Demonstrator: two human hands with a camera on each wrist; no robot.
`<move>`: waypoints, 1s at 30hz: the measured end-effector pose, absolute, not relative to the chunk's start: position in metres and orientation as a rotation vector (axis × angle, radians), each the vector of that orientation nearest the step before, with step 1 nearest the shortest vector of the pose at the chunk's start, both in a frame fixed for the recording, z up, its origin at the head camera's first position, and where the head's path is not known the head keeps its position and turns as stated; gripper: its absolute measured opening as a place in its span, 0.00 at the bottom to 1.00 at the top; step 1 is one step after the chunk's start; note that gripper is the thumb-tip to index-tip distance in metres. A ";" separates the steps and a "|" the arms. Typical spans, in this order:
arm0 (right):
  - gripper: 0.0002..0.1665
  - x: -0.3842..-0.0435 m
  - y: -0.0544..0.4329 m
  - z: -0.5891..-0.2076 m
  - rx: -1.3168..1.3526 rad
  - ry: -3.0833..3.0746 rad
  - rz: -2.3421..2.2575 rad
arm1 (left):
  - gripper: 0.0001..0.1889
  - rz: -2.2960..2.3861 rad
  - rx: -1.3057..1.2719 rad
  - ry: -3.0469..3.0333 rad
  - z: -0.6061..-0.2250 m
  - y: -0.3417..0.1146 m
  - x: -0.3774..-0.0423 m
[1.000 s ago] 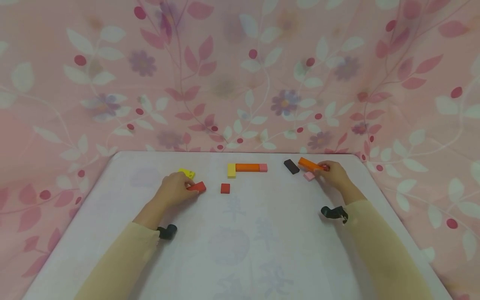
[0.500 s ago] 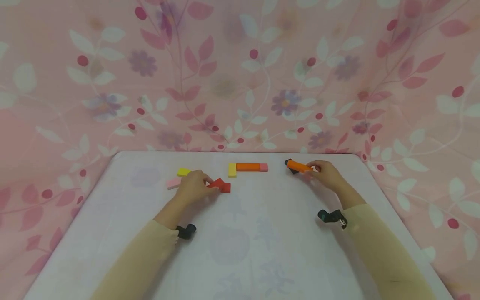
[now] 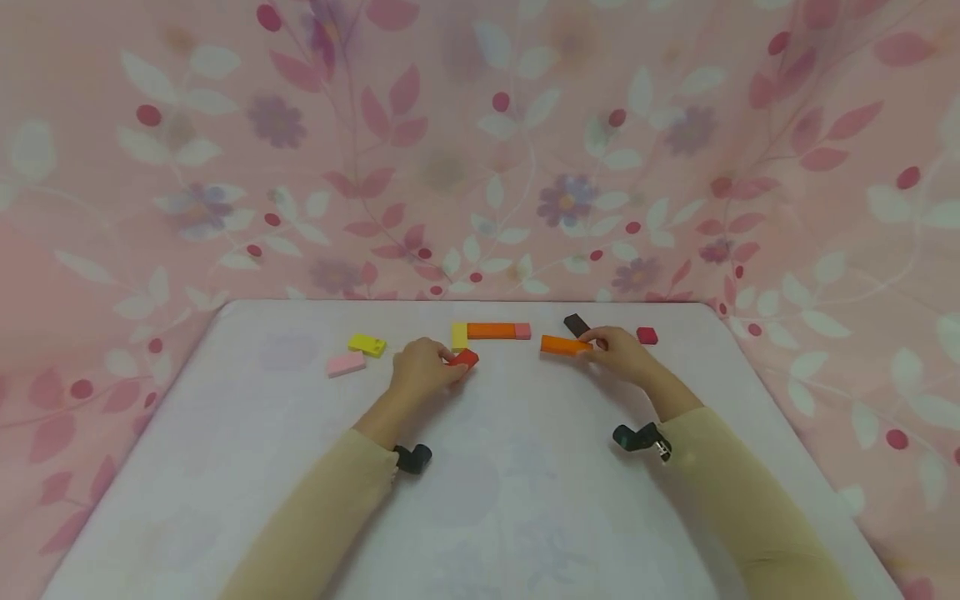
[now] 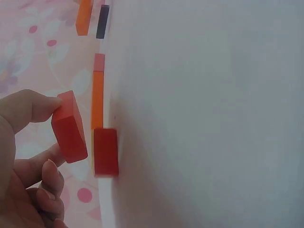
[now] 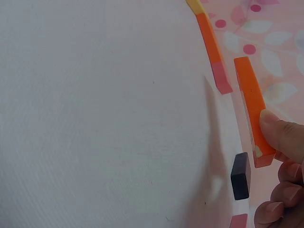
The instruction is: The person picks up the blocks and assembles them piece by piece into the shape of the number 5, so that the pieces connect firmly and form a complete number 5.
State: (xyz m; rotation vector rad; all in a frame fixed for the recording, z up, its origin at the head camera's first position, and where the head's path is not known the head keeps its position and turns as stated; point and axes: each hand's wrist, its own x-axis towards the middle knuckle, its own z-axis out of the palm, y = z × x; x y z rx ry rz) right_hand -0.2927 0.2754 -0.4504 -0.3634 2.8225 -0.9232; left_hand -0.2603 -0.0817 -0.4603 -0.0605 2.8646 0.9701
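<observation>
My left hand [image 3: 422, 372] pinches a red block [image 4: 69, 128] between thumb and fingers, above the table. In the left wrist view another red block [image 4: 106, 152] lies below it on the white surface, near the yellow end of a row of blocks. That row has a yellow block [image 3: 459, 337], a long orange block [image 3: 491, 331] and a small pink block [image 3: 522, 331] set end to end. My right hand [image 3: 621, 358] grips a second long orange block [image 5: 251, 104], its free end pointing left toward the row. A black block [image 5: 241, 175] lies beside this hand.
A bright yellow block [image 3: 367, 345] and a pale pink block [image 3: 346, 364] lie left of my left hand. Past my right hand is a small red block [image 3: 647, 335]. The white table [image 3: 495, 533] ends at the back against a pink floral cloth [image 3: 480, 150].
My left hand has carried its red block rightward, close in front of the row's yellow end. My right hand has moved the orange block left, away from the small red block and past the black one.
</observation>
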 end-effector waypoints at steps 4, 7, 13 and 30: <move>0.19 -0.293 0.265 -0.454 -0.396 2.802 -0.886 | 0.22 0.933 -0.025 2.885 -0.466 -0.074 -0.265; 0.19 -0.291 0.256 -0.454 -0.379 2.776 -0.881 | 0.23 0.903 -0.028 2.898 -0.469 -0.067 -0.267; 0.20 -0.285 0.242 -0.454 -0.388 2.708 -0.878 | 0.23 0.851 -0.072 2.926 -0.469 -0.056 -0.268; 0.16 -0.286 0.221 -0.464 -0.478 2.660 -0.902 | 0.19 0.736 -0.116 2.952 -0.467 -0.041 -0.263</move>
